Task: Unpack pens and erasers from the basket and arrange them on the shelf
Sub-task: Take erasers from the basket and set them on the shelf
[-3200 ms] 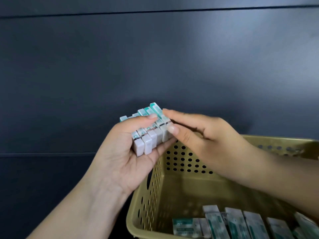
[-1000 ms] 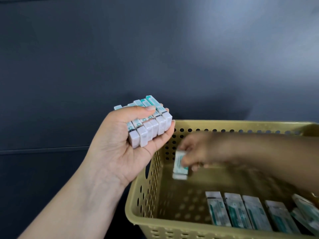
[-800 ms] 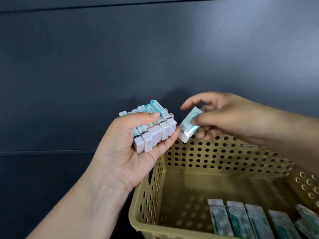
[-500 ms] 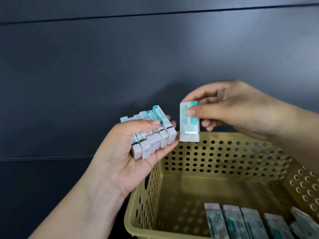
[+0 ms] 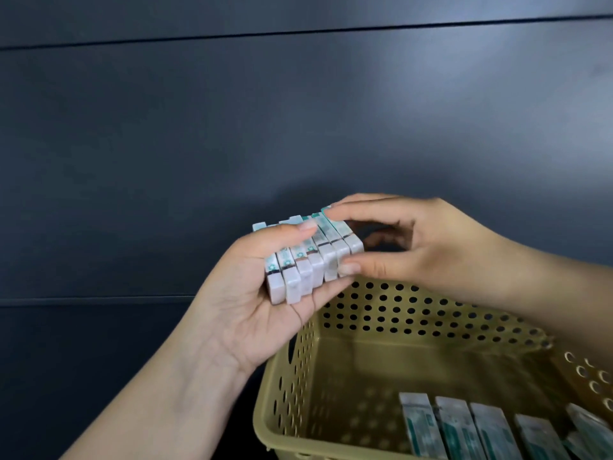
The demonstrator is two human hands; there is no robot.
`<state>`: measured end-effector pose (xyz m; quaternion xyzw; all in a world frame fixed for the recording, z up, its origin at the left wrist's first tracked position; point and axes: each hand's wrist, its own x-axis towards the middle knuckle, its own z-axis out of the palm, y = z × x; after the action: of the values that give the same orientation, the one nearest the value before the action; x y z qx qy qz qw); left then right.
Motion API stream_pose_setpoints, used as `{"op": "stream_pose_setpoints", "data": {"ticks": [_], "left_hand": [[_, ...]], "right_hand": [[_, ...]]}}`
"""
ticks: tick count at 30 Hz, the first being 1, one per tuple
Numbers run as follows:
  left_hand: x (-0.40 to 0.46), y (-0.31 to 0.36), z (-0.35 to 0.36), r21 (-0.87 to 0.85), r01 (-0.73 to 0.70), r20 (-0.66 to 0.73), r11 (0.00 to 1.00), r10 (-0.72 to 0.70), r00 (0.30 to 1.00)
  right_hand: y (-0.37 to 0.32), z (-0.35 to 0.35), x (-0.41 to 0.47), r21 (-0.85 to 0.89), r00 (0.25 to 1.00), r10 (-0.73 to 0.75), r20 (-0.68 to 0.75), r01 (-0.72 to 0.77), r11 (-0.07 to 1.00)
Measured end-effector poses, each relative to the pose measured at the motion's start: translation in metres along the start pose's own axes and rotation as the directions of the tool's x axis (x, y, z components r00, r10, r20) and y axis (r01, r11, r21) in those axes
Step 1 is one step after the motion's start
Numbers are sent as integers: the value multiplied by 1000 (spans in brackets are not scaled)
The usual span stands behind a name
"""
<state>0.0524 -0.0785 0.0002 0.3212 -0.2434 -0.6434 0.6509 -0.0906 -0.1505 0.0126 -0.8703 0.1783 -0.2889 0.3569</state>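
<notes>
My left hand (image 5: 255,307) grips a stack of several white erasers (image 5: 308,260) with teal sleeves, held side by side above the left corner of the tan perforated basket (image 5: 391,320). My right hand (image 5: 428,247) pinches the rightmost eraser of that stack between thumb and forefinger, pressed against the others. Several more wrapped erasers (image 5: 481,429) lie in a row on the basket floor at the lower right. No pens are visible.
Dark grey panels (image 5: 232,127) with horizontal seams fill the background behind the hands and basket. The basket's right wall (image 5: 590,380) runs out of view at the right edge.
My right hand took an eraser out of the basket, lifted it up and brought it against the right end of the stack in my left hand, which stayed nearly still.
</notes>
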Motion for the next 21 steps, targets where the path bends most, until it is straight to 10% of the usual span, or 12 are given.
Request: {"op": "stream_pose_setpoints", "data": {"ticks": [8, 13, 16, 21], "left_hand": [[0, 1, -2, -119, -16, 5, 993, 17, 1000], [-1, 1, 1, -117, -33, -78, 993, 24, 997], [0, 1, 0, -109, -24, -80, 994, 16, 997], [0, 1, 0, -116, -26, -75, 993, 17, 997]], "right_hand": [[14, 1, -1, -49, 992, -105, -76, 102, 994], [6, -27, 1, -34, 969, 219, 114, -217, 976], [20, -30, -1, -284, 712, 536, 454, -455, 844], [53, -2, -9, -670, 347, 786, 512, -411, 618]]}}
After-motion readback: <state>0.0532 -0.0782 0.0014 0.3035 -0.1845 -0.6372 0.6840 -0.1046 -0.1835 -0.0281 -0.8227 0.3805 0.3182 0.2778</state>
